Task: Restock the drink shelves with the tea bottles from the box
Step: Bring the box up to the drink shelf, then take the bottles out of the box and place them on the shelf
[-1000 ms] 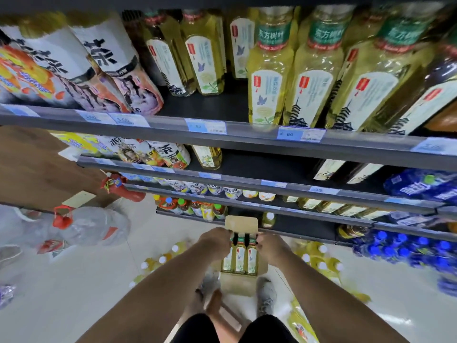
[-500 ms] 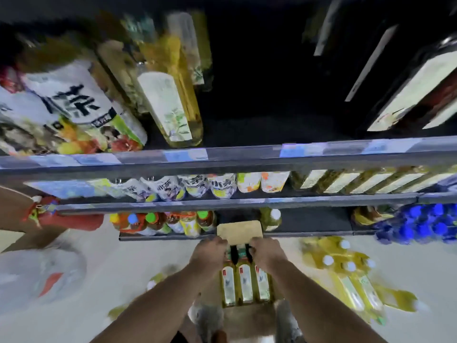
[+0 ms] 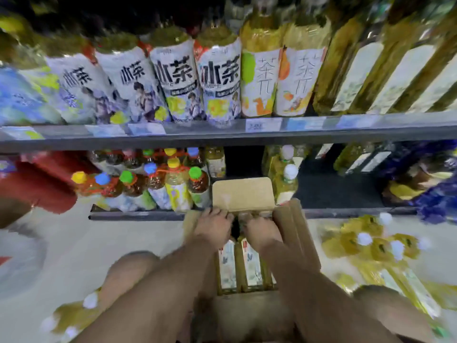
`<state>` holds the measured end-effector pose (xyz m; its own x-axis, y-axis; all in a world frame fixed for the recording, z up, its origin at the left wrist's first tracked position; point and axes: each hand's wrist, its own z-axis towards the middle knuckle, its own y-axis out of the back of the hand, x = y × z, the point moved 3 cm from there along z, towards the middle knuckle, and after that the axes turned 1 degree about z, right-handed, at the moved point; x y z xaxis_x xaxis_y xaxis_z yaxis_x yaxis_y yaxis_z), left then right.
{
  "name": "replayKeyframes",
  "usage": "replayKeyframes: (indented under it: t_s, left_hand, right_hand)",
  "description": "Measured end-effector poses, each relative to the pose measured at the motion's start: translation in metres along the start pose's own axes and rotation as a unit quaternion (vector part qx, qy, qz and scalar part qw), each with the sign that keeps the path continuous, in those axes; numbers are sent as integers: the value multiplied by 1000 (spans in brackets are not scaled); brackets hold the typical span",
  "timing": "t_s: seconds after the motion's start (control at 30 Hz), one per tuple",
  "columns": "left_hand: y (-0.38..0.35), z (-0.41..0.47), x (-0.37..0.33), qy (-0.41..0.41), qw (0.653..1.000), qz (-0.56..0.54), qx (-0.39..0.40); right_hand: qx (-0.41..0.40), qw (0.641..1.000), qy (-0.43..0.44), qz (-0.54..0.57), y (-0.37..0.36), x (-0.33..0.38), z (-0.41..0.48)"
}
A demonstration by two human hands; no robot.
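An open cardboard box (image 3: 243,193) stands on the floor in front of the bottom shelf (image 3: 346,191), its far flap upright. Inside it lie yellow tea bottles (image 3: 241,266) with white labels, side by side. My left hand (image 3: 214,224) and my right hand (image 3: 262,230) are both down in the box, fingers curled over the bottles' necks. The caps are hidden under my hands. The picture is blurred, so the exact grip is hard to read.
Several loose yellow tea bottles (image 3: 376,246) lie on the floor right of the box, more at lower left (image 3: 71,315). The bottom shelf holds coloured-cap bottles (image 3: 158,184) on the left and two tea bottles (image 3: 284,179). The upper shelf (image 3: 222,132) is packed with tea bottles.
The view has dropped closer to the floor and the box looks larger. My hands have stayed on the bottle necks in the box.
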<state>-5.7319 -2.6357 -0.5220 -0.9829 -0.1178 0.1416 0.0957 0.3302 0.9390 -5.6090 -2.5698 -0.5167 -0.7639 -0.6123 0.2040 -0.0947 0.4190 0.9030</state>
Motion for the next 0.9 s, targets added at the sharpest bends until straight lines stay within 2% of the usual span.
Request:
replayKeyframes:
  t_s: [0.1,0.27,0.37,0.63,0.9]
  left_hand:
    - [-3,-27,-16,42,999,-14,9]
    - [6,-56,-33,61,997,-24,48]
    - [-1,-63,-33,63,996,-7,67]
    - [-7,-59,-22,33,998,4,56]
    - [-12,-56,-17,7,999,-22,29]
  right_hand:
    - [2,998,-56,21,-9,10,-23]
    - [7,997,-69,29,-16,27,-34]
    - [38,995,-84,21,-15,29,-35]
    - [67,990,-123,23,-12,28,-18]
    - [26,976,-196,96,-13,26,-2]
